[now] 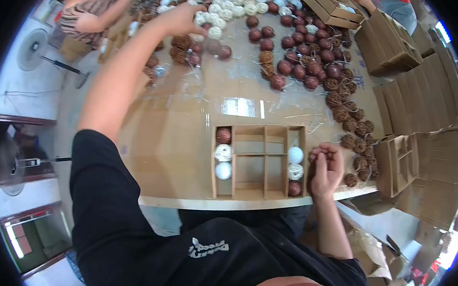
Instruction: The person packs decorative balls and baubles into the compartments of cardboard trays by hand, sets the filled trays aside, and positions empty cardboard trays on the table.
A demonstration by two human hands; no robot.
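Note:
My left hand (pixel 182 21) reaches across the table to the far pile, thumb and fingers spread beside white woven balls (pixel 214 32). Just below its fingertips is a blurred brownish ball (pixel 212 46); no hold on a ball is clear. My right hand (pixel 327 168) rests loosely curled on the table with nothing visible in it. Beside it, a divided cardboard box (pixel 249 171) lies at the near edge. Its left column holds a dark red ball (pixel 223 135), a white woven ball (pixel 223 153) and a smooth white ball (pixel 223 170). White, woven white and dark red balls fill the right column.
Dark red glitter balls (pixel 313 67) and brown wicker balls (pixel 349 124) cover the far right and right side. Another divided box (pixel 397 165) stands at the right edge, near large cartons (pixel 418 91). A person (pixel 93 19) works at the far left, another (pixel 396 14) at the far right.

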